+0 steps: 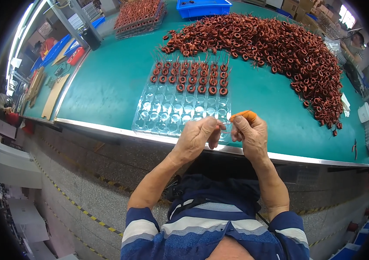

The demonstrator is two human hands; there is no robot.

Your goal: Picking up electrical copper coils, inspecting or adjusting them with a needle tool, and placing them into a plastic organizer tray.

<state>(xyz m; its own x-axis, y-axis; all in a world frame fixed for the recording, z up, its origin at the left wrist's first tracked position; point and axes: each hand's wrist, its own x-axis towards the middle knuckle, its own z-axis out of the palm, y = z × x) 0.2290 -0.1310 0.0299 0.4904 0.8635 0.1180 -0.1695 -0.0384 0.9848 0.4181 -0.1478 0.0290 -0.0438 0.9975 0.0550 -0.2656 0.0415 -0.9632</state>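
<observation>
Above the near edge of the clear plastic tray (152, 125), my two hands meet. Thin wire (225, 124) spans the gap between their fingertips. My left hand (195, 138) is closed in a pinch at one end; whether a coil body sits inside its fingers is hidden. Closed on the wire's other side is my right hand (254, 135), with an orange finger cot (246, 115) on its index finger. Red-brown ring coils (191, 88) with wire leads pointing away fill the tray's far rows, while its near pockets hold none.
A large heap of loose ring coils (275, 47) curves across the back and right of the green table (102, 86). Stacked full trays (139, 19) and a blue bin (204, 8) stand at the back. Tweezers or pliers (355, 149) lie far right. Another person (354, 45) is beyond.
</observation>
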